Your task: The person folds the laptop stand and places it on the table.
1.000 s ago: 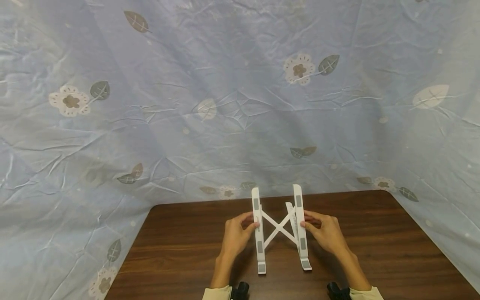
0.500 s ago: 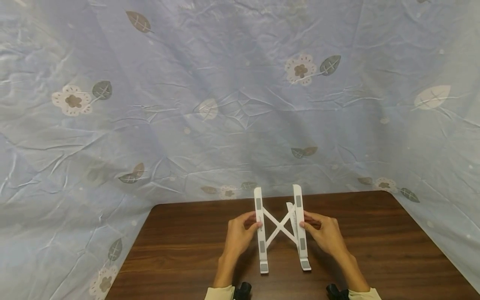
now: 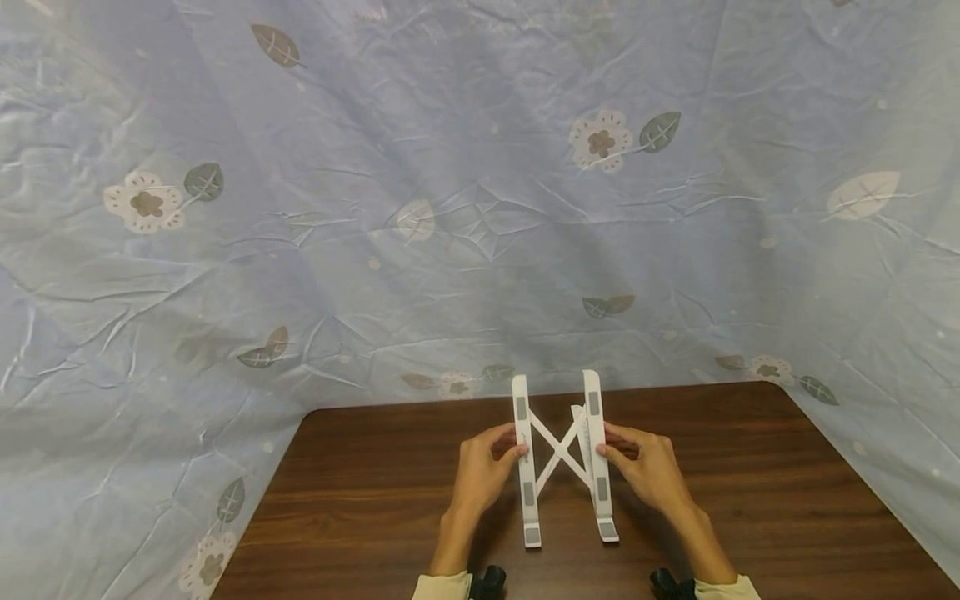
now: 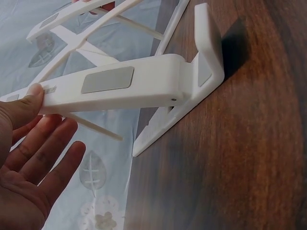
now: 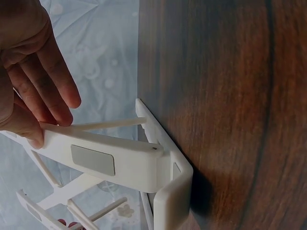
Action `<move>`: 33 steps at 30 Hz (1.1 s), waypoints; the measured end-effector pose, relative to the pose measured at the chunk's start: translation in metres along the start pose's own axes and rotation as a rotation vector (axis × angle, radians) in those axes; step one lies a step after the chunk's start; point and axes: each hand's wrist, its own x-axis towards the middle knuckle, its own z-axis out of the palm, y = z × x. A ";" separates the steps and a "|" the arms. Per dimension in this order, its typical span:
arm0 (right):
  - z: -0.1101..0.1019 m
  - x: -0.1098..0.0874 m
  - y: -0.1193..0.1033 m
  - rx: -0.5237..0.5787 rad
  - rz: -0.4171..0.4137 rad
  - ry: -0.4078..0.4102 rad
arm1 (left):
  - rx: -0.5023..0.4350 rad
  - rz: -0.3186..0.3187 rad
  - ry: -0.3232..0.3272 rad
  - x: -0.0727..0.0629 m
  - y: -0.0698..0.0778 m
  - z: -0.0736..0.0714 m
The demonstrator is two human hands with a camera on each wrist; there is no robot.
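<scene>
A white folding laptop stand (image 3: 561,452) with grey pads and crossed bars stands on the brown wooden table (image 3: 360,492). My left hand (image 3: 483,467) pinches its left arm between thumb and fingers; in the left wrist view the thumb presses the top face and the other fingers (image 4: 57,163) spread below. On the opposite side my right hand (image 3: 648,467) pinches the right arm in the same way, its thumb (image 5: 29,127) on the upper face in the right wrist view. The stand's hooked front ends (image 3: 608,530) point toward me.
A pale blue cloth (image 3: 480,208) printed with flowers and leaves hangs behind the table and along both sides. Black wrist straps (image 3: 489,582) and light sleeves (image 3: 442,586) show at the bottom of the head view.
The stand's two arms have drawn closer together, and its cross has narrowed. My left hand has shifted right with the left arm; the right hand has moved slightly left.
</scene>
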 end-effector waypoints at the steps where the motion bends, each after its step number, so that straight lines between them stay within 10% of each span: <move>1: 0.000 0.000 0.000 -0.001 -0.005 0.000 | -0.002 0.004 0.001 0.000 0.000 0.000; 33: 0.009 -0.002 -0.010 0.031 0.041 -0.026 | 0.032 0.030 0.021 -0.002 0.009 0.010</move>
